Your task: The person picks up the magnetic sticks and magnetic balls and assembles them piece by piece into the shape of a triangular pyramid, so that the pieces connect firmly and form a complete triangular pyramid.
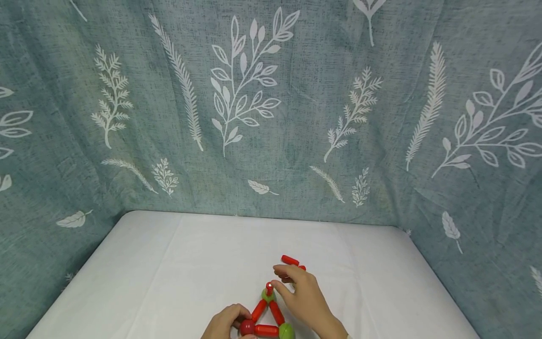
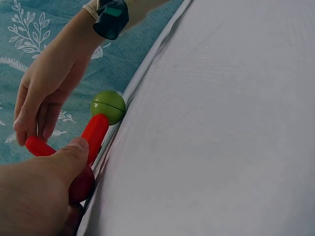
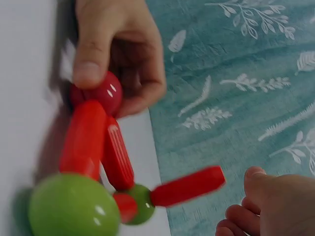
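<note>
A triangle of three red rods and three balls lies near the table's front edge. Its corners are a red ball [image 1: 247,326], a green ball [image 1: 286,331] at front right and another green ball [image 1: 268,295] at the far corner. From that far ball a further red rod [image 3: 189,186] sticks up. My left hand [image 1: 228,321] grips the red ball, thumb on one side and fingers curled behind it. Beside the tip of the upright rod is my right hand [image 1: 302,296], its fingers loosely bent and holding nothing; a gap shows between them in the right wrist view.
Behind my right hand lies a loose red rod [image 1: 290,260], with another red piece [image 1: 302,268] partly hidden by the hand. A white cloth covers the table [image 1: 203,254]. Grey-green leaf-patterned fabric [image 1: 296,141] hangs behind it and along both sides.
</note>
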A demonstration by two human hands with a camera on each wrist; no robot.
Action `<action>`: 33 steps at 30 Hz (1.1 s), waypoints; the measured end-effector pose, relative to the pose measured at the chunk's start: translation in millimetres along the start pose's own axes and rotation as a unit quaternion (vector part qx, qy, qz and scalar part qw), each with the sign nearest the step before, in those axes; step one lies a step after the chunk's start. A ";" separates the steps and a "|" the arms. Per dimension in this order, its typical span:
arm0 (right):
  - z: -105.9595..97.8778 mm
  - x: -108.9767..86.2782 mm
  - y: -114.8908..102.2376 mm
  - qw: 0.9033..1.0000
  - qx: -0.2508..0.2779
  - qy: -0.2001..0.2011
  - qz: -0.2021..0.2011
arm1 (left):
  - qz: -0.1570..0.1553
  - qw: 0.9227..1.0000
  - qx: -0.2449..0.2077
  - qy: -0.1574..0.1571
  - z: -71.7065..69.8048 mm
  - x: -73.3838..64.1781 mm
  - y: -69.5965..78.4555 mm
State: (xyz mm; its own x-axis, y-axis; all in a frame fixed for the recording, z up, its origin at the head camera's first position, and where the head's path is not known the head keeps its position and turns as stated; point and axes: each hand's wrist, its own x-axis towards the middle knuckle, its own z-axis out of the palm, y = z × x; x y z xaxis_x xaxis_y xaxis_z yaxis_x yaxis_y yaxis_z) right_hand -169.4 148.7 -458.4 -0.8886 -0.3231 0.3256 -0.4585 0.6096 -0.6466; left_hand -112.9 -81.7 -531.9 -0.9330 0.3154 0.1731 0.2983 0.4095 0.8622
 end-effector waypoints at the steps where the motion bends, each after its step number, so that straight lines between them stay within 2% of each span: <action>1: -2.7 1.5 2.1 1.000 0.004 0.012 0.007 | -0.009 1.000 -0.001 -0.006 -0.6 0.1 0.8; 4: -11.0 5.5 10.4 0.998 0.015 0.046 0.031 | -0.033 0.999 -0.002 -0.022 -1.7 0.8 2.1; 6: -16.9 7.6 17.7 0.997 0.005 0.065 0.045 | -0.042 0.999 -0.002 -0.029 -1.9 1.2 2.5; 11: -33.1 11.2 39.1 0.992 -0.005 0.112 0.061 | -0.042 0.999 0.001 -0.028 -1.6 2.1 2.0; 14: -41.1 12.1 50.6 0.989 0.003 0.124 0.079 | -0.038 0.999 0.004 -0.027 -1.5 1.7 1.4; 18: -44.5 13.2 64.0 0.986 0.014 0.118 0.120 | -0.027 0.999 0.008 -0.024 -1.6 0.8 0.2; 22: -39.1 12.8 79.4 0.983 0.021 0.098 0.153 | -0.020 1.000 0.005 -0.023 -1.6 1.0 -1.1; 29: -25.3 9.8 101.8 0.981 0.016 0.065 0.184 | 0.000 1.000 0.008 -0.009 -0.7 1.7 -4.2; 33: -19.1 8.1 109.8 0.979 0.021 0.049 0.196 | -0.003 1.000 0.008 -0.011 -0.8 2.3 -3.7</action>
State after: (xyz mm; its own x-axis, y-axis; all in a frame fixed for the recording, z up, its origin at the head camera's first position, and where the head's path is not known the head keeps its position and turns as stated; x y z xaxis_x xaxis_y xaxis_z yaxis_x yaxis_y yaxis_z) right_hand -227.2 226.9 -513.6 -0.9940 0.0013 0.1096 -0.0832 0.6422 -0.7620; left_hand -116.3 -83.1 -534.3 -0.9303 0.3312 0.1574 0.2959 0.4243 0.8558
